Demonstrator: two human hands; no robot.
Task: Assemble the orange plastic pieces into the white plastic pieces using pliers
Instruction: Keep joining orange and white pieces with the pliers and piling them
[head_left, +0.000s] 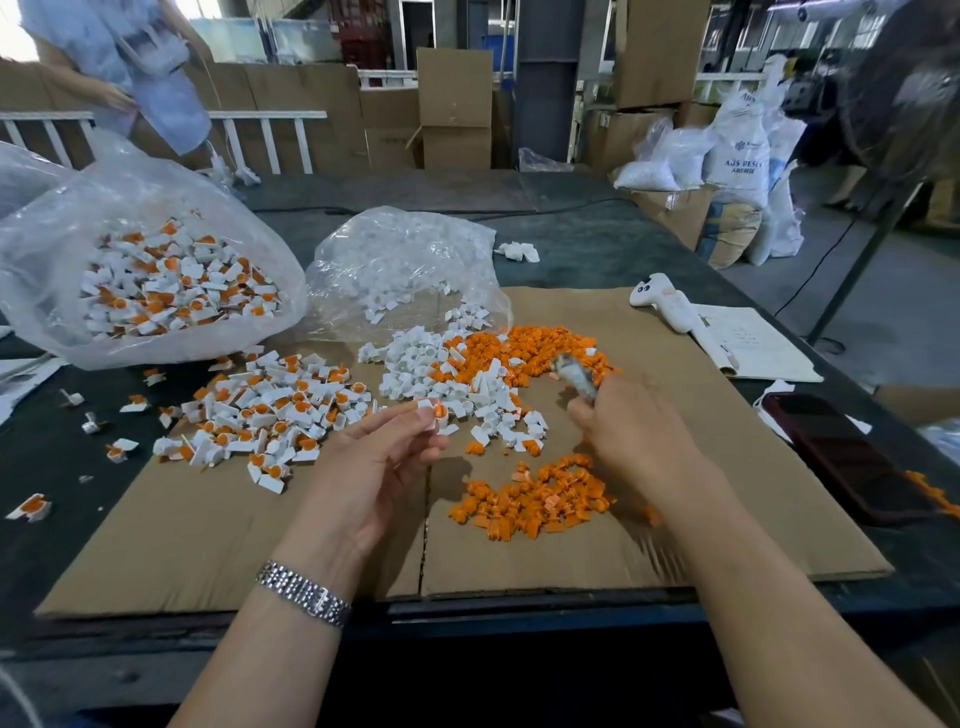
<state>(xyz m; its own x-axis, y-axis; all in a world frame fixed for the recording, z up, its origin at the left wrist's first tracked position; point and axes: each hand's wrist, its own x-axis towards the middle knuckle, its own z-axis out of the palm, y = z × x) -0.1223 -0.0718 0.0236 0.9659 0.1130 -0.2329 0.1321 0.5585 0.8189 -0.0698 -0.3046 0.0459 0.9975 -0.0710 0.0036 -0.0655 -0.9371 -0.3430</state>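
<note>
Pinching white piece (435, 415), orange insert seated, left hand (382, 462).

To your right, a white toy-like gadget (665, 306) rests on a paper sheet (763, 348). A dark phone (841, 457) lies nearer you. Sacks (737, 161) stand behind.

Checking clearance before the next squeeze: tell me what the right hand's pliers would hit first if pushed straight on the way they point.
The right hand aims the blurred pliers up and left, so they would probably meet the loose orange pieces first; depth is unclear.
</note>
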